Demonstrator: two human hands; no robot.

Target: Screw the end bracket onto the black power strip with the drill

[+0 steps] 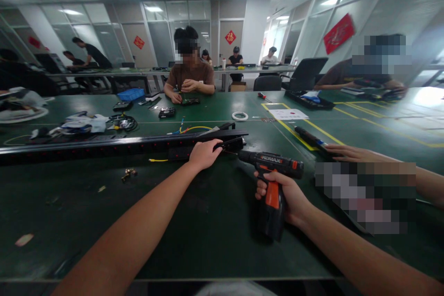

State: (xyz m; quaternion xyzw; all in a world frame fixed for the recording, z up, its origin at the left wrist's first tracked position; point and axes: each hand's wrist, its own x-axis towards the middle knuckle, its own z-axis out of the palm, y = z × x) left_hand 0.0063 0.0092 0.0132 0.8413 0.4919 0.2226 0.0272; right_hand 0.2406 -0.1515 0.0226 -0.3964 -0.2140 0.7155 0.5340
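Note:
My right hand (286, 196) is wrapped round the orange and black grip of a cordless electric screwdriver (274, 180). Its nose points left at the end of a shorter black strip (208, 150). My left hand (205, 153) is closed over that strip's end, pressing it onto the green table (215, 222). Behind it, a long black power strip housing (104, 145) runs across the table to the left edge. A short yellow wire (157, 160) and some small brass screws (128, 174) lie close to my left arm.
Another person's hand (350, 152) rests flat at the right beside a black tool (310, 138). A person sits across the table working on a small part (190, 101). Coloured wires (192, 128), a tape roll (239, 115), cables (123, 122) and a blue bin (131, 94) lie farther back.

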